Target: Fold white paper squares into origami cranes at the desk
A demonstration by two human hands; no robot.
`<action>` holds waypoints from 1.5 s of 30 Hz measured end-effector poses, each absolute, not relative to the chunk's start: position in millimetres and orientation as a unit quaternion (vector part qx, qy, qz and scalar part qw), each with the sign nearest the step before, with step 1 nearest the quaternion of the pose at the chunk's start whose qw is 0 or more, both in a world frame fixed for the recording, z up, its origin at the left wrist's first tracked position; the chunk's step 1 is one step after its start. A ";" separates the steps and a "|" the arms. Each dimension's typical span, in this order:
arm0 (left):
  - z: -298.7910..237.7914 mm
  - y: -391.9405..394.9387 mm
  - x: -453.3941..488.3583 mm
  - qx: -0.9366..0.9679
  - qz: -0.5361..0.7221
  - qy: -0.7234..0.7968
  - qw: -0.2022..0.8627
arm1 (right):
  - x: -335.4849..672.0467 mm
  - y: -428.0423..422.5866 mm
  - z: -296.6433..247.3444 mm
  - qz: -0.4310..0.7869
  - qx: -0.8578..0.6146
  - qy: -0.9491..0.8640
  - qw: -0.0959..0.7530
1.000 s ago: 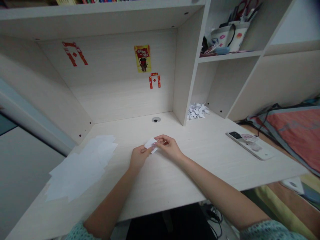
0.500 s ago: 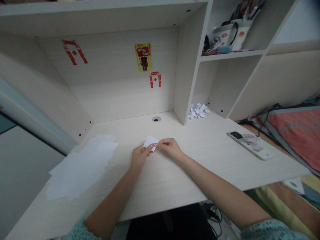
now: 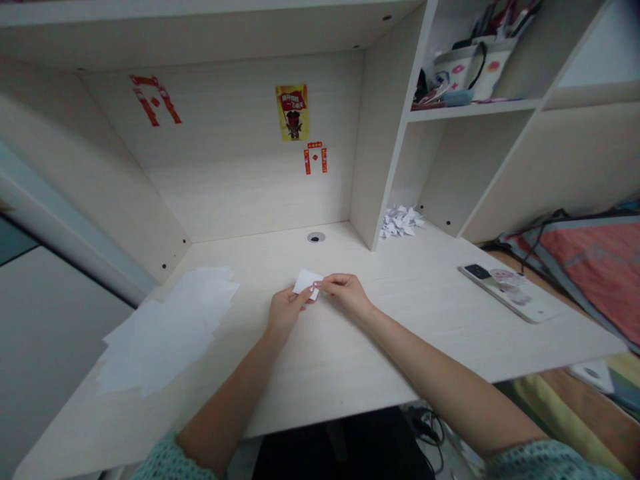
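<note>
A small white piece of paper, seemingly folded, is held just above the middle of the desk. My left hand pinches its lower edge between thumb and fingers. On the paper's right side, my right hand grips the edge with thumb and forefinger. The fingertips of both hands nearly meet there. The underside of the paper and some of the left fingers are hidden. Left of my hands lies a spread of overlapping white paper sheets.
A heap of small folded paper pieces sits in the lower cubby at the back right. A phone lies face down on the right. Decorated cups with pens stand on the shelf above. A cable hole is near the back panel.
The view has shifted slightly, so everything sits a little further right. Both hands keep their hold on the small paper, with only slight finger movement.
</note>
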State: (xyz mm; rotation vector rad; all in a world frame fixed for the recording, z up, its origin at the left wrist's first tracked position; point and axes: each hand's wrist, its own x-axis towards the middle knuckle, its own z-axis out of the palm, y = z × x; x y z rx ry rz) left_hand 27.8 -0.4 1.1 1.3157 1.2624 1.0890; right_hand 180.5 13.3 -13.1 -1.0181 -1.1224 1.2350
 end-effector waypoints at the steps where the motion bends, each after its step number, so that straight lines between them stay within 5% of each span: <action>1: 1.2 -0.6 28.0 0.542 0.447 0.518 0.488 | 180.9 13.4 -13.1 0.527 -0.434 -0.473 0.557; 20: 3.3 -1.8 29.4 0.537 0.429 0.514 0.513 | 184.3 17.2 -16.1 0.563 -0.407 -0.423 0.582; 26: 0.6 -2.4 27.3 0.518 0.429 0.531 0.516 | 201.1 25.0 -11.9 0.463 -0.471 -0.375 0.650; 32: -8.3 3.5 31.4 0.491 0.486 0.513 0.509 | 178.3 15.4 -15.4 0.515 -0.419 -0.524 0.534; 45: 16.7 16.1 34.4 0.659 0.435 0.469 0.396 | 190.4 19.4 -14.7 0.367 -0.483 -0.587 0.537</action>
